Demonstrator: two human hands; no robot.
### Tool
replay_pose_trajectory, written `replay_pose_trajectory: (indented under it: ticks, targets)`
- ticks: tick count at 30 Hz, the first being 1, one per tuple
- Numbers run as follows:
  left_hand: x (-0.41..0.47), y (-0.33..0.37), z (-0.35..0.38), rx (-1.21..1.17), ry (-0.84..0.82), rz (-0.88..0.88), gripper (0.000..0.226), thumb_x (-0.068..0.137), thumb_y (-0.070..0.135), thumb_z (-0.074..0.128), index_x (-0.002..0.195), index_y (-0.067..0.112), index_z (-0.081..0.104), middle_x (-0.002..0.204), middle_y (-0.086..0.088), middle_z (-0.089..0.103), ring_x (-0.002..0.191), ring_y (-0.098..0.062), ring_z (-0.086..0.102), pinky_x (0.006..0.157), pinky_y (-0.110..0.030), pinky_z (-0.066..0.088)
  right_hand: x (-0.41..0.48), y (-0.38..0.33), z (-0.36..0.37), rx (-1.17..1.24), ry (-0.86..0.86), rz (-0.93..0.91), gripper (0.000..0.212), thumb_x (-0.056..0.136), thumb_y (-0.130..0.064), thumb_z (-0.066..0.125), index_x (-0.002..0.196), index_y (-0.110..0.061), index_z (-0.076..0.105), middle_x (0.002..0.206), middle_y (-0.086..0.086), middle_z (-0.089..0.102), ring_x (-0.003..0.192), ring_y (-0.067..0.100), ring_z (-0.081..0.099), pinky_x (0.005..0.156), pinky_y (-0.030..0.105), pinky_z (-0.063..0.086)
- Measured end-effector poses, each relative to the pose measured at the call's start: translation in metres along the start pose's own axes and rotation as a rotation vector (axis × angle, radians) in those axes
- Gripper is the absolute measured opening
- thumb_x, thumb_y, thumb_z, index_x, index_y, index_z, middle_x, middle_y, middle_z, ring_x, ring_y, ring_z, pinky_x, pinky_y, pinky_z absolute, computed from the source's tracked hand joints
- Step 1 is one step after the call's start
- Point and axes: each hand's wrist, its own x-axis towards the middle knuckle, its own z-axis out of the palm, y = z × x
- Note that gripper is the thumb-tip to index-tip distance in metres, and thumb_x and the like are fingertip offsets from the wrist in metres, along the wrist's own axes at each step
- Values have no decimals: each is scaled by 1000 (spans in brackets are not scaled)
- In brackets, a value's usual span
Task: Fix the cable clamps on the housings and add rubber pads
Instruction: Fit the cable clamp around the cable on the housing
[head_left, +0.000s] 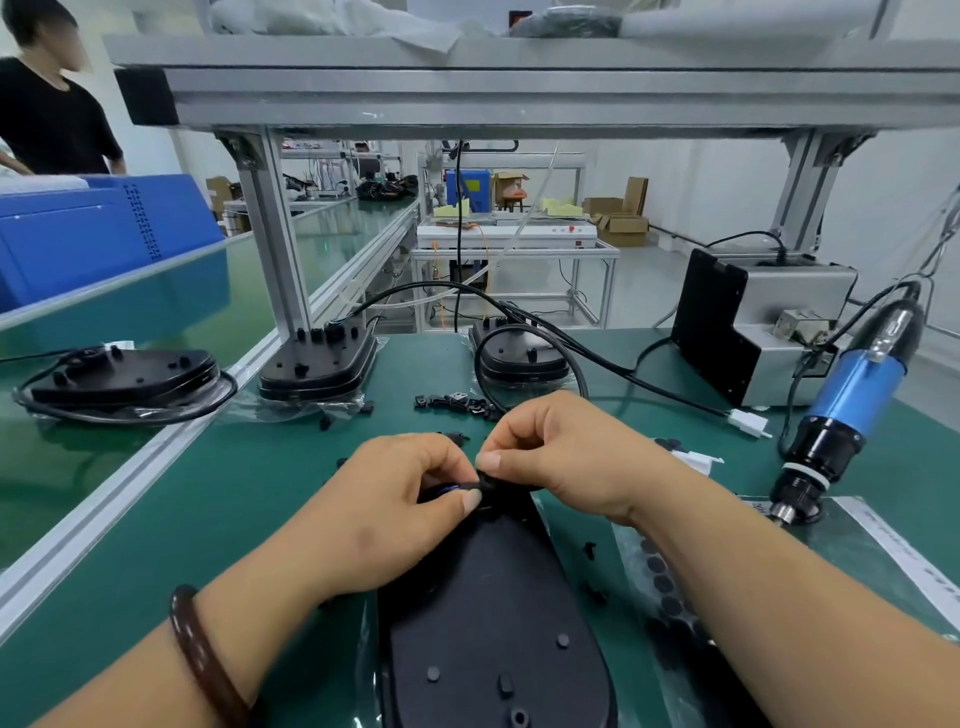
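Observation:
A black housing (488, 623) lies bottom-up in front of me on the green mat. At its far tip my left hand (395, 509) and my right hand (566, 457) meet, both with curled fingers pinching a small black cable clamp (488, 486) against the housing. The clamp is mostly hidden by my fingers. A pile of loose black clamps (460, 405) lies beyond my hands. A clear sheet of round black rubber pads (665, 587) lies to the right of the housing.
Other black housings with cables sit at the back: left (124, 376), middle (319, 366), right (524, 356). A blue electric screwdriver (841, 410) hangs at the right near a screw feeder box (753, 322). A person in black stands far left.

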Motion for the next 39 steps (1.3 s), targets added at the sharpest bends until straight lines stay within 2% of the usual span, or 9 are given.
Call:
replay_pose_trajectory:
  ticks: [2,5,9,12,18,23,28,37,39]
  targets:
    - [0,0,0,-1,-4,1,7,82,29,67,77,32,63,75,18,66,71,0,60,71,-22,50,0,0,0,-3,8,-11,15,86,-15,69,72,-21,69,64,-10,62,60,1,52,64,17,47]
    - [0,0,-1,7,-8,1,9,82,30,67,75,33,62,75,17,66,69,0,60,68,-21,49,1,2,3,67,63,-4,15,88,-11,66,74,-16,68,68,-2,65,66,8,58,74,31,54]
    - [0,0,-1,-22,-8,0,10,81,29,68,75,33,62,75,16,67,69,-1,61,69,-24,50,0,2,3,-12,50,-31,14,87,-15,69,73,-20,69,67,-7,64,60,2,52,63,17,46]
    - [0,-1,-1,-35,-25,-3,9,82,30,68,76,33,62,74,15,67,68,-3,61,69,-26,52,0,3,0,2,31,-34,15,86,-14,69,73,-20,69,66,-6,63,59,2,51,62,16,45]
    - [0,0,-1,-6,-26,2,7,82,31,66,78,33,62,72,19,65,67,1,59,66,-20,48,4,6,-1,48,-37,1,15,89,-13,65,75,-17,69,74,3,65,71,12,56,79,37,52]
    - [-1,2,0,-58,-28,-6,9,83,25,68,82,33,65,79,18,69,75,2,64,73,-17,50,5,8,-1,60,-57,38,18,90,-13,63,73,-17,68,67,-5,60,66,9,50,72,29,44]
    - [-1,3,0,-128,-22,-22,14,81,20,71,83,32,66,83,18,70,78,2,65,76,-14,49,6,9,-1,63,-49,52,14,90,-13,63,82,-4,70,72,3,61,71,14,51,75,33,44]
    - [-1,2,1,-131,-7,-35,14,81,21,71,84,33,66,86,16,71,80,1,66,80,-19,52,8,9,0,78,-57,103,18,90,-16,63,82,-2,70,75,10,58,74,19,47,76,35,41]
    - [-1,1,2,-126,-3,-33,14,81,21,71,84,33,65,86,15,71,81,0,66,80,-20,52,8,9,1,68,-62,105,19,90,-17,63,76,-7,70,72,8,56,72,19,46,74,34,39]
